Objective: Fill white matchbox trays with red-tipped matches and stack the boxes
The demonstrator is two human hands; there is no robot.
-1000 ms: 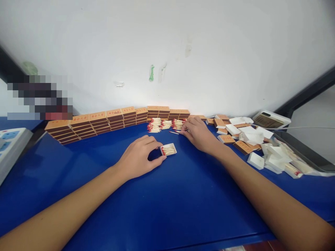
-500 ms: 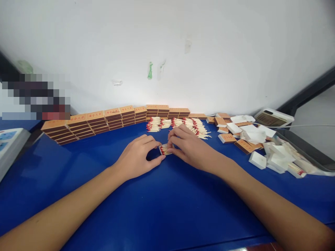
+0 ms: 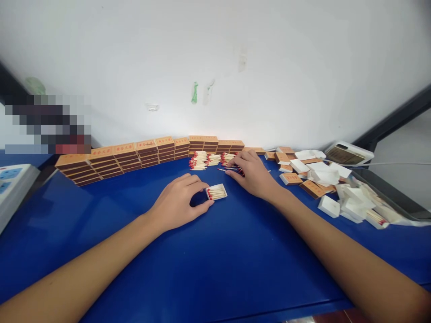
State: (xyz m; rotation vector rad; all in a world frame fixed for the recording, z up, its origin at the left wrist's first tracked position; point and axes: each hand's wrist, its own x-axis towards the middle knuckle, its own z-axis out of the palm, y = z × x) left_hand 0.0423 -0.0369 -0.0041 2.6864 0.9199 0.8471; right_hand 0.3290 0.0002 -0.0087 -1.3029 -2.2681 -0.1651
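My left hand [image 3: 182, 199] rests on the blue table and grips the left end of a small white matchbox tray [image 3: 225, 188] between thumb and index finger. Inside the tray lie several red-tipped matches [image 3: 218, 193], heads to the left. Beyond and to the right, my right hand [image 3: 252, 172] is at the loose match pile [image 3: 198, 160], fingers curled, with at least one match between thumb and fingertips. It covers the pile's right part, so how many matches it holds is hidden.
Stacked orange matchboxes [image 3: 104, 163] line the wall from the left to the middle. Loose boxes and white trays [image 3: 330, 206] lie heaped at the right, beside a phone [image 3: 350, 152], a cable and a dark tray [image 3: 397, 193]. A white power strip [image 3: 16, 188] stands at the far left.
My right hand has left the white tray and moved up and right to the match pile, uncovering the matches in the tray. My left hand keeps its hold on the tray.
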